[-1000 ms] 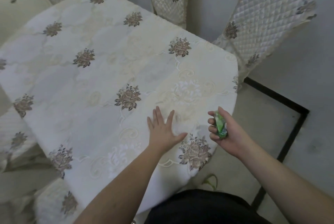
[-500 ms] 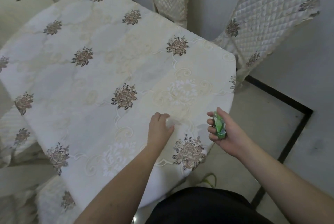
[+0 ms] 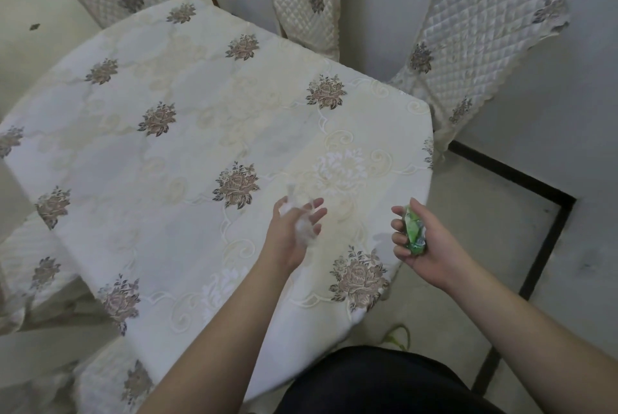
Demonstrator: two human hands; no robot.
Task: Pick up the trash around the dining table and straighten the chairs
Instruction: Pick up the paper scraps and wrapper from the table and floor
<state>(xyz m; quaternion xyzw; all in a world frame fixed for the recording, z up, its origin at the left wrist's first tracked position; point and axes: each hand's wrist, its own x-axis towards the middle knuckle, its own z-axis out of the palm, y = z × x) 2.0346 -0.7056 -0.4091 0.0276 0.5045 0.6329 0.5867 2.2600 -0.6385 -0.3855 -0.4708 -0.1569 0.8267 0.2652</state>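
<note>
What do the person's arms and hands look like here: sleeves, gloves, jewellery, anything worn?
Both forearms are bare up to the frame edge, with no sleeve in view. The left hand and right hand wear no gloves, and no ring, watch or bracelet shows. The only clothing visible is a dark garment at the bottom of the frame.

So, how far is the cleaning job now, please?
Done: the green wrapper is already gathered in the right hand. In hand: the left hand holds a clear plastic scrap above the tablecloth. Left: a green scrap lies on the floor by the table edge, and the quilted chair at the far right corner stands angled.
</note>
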